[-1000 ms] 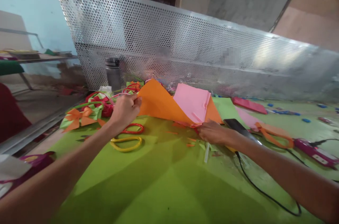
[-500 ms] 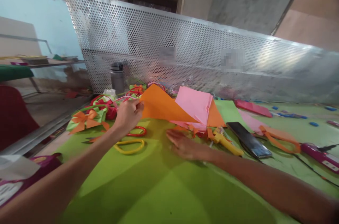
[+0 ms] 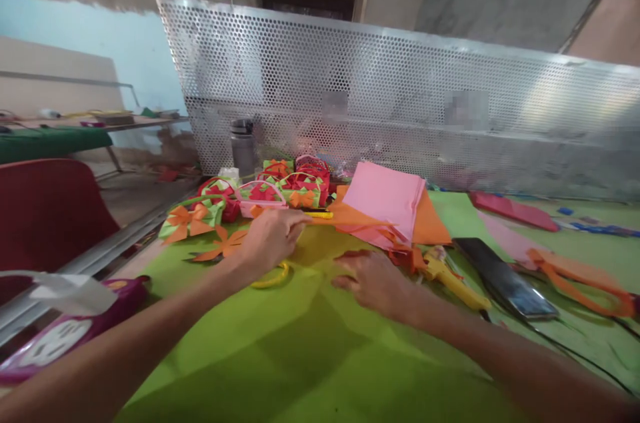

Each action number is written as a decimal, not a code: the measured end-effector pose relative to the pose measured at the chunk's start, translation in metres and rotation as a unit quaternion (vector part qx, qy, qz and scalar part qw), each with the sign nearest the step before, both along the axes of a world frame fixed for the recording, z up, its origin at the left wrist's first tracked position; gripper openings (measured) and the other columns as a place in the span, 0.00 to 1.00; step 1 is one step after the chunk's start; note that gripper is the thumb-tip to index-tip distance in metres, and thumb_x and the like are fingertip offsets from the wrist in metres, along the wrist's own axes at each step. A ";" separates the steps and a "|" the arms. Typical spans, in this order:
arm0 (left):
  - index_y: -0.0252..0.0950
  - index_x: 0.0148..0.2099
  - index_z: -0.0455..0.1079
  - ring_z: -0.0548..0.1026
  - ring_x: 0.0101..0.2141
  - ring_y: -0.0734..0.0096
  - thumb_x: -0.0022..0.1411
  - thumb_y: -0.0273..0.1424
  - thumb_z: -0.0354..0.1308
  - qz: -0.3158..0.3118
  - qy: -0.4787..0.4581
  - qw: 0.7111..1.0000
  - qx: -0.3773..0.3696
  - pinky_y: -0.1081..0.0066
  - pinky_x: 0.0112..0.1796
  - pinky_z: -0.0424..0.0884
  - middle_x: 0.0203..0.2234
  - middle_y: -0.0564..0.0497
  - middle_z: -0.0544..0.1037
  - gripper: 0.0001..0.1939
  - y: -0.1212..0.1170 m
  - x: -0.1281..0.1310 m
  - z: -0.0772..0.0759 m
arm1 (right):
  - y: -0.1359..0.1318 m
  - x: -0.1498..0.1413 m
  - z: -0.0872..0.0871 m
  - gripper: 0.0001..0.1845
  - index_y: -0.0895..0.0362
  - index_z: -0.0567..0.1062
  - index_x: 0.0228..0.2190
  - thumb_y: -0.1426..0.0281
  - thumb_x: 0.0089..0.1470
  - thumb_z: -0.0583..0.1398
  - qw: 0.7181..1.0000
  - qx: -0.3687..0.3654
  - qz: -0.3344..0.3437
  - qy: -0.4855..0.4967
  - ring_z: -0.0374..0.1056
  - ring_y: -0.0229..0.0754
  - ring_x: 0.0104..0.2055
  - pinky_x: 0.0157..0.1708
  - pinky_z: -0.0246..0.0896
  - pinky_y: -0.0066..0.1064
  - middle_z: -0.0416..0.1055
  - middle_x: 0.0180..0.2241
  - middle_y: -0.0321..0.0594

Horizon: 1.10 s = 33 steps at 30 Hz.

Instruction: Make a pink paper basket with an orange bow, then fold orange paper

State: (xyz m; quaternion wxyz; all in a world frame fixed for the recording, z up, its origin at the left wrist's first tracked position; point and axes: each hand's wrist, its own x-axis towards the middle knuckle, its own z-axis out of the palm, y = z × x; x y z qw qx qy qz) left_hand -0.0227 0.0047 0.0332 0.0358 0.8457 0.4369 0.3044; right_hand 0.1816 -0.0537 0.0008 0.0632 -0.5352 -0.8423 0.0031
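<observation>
My left hand [image 3: 273,240] is closed in a pinch on an orange paper sheet [image 3: 350,223], seen nearly edge-on above the green tabletop [image 3: 320,356]. Just to the right, my right hand [image 3: 375,280] has its fingers stretched out and slightly bent, with nothing in them, low over the green surface. A yellow loop [image 3: 273,276], like a handle, lies partly hidden under my left hand. Behind the hands rests a stack of pink paper [image 3: 383,193]. An orange paper flower [image 3: 223,246] sits left of my left wrist.
Small decorated paper baskets [image 3: 263,200] crowd the back left, before a grey bottle [image 3: 243,146]. A yellow glue gun [image 3: 457,283] and a phone [image 3: 505,276] lie at right. A purple power strip [image 3: 117,300] is at left. A perforated metal panel [image 3: 300,70] stands behind.
My left hand has lowered the orange sheet from a raised tilt to nearly flat and moved right. My right hand's fingers have spread a little. The view has shifted left.
</observation>
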 end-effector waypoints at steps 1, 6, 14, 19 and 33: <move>0.37 0.33 0.74 0.74 0.31 0.70 0.58 0.25 0.48 -0.013 0.017 1.000 -0.007 0.75 0.32 0.65 0.29 0.51 0.78 0.12 -0.006 -0.002 -0.003 | -0.007 -0.003 0.000 0.09 0.55 0.74 0.31 0.63 0.56 0.59 0.999 0.019 0.042 0.012 0.70 0.39 0.34 0.33 0.59 0.27 0.75 0.31 0.36; 0.37 0.33 0.75 0.76 0.34 0.67 0.57 0.22 0.49 -0.022 0.074 0.997 -0.009 0.73 0.34 0.68 0.32 0.49 0.79 0.13 -0.030 -0.014 -0.027 | -0.031 0.000 0.001 0.07 0.57 0.71 0.30 0.69 0.58 0.56 0.939 0.282 0.182 0.071 0.66 0.41 0.30 0.30 0.56 0.32 0.71 0.27 0.38; 0.40 0.41 0.75 0.76 0.42 0.63 0.63 0.26 0.49 -0.031 0.144 0.989 -0.023 0.67 0.42 0.71 0.42 0.48 0.78 0.13 -0.042 -0.017 -0.050 | -0.018 0.007 -0.001 0.07 0.58 0.72 0.35 0.76 0.52 0.59 0.988 0.141 0.053 0.015 0.70 0.45 0.36 0.33 0.59 0.33 0.74 0.33 0.43; 0.28 0.63 0.53 0.64 0.55 0.44 0.55 0.38 0.61 0.099 0.229 0.966 -0.061 0.54 0.46 0.69 0.57 0.34 0.63 0.38 -0.044 -0.014 -0.053 | -0.006 0.009 0.004 0.07 0.56 0.71 0.27 0.77 0.53 0.56 0.994 0.051 -0.070 -0.066 0.71 0.43 0.27 0.22 0.43 0.31 0.74 0.26 0.39; 0.29 0.57 0.60 0.76 0.35 0.50 0.63 0.29 0.48 0.177 0.292 0.934 -0.108 0.61 0.29 0.71 0.41 0.36 0.73 0.21 -0.022 -0.026 -0.055 | -0.031 0.010 0.014 0.10 0.54 0.65 0.21 0.78 0.52 0.53 0.974 0.212 -0.020 -0.075 0.66 0.40 0.19 0.21 0.36 0.33 0.67 0.17 0.36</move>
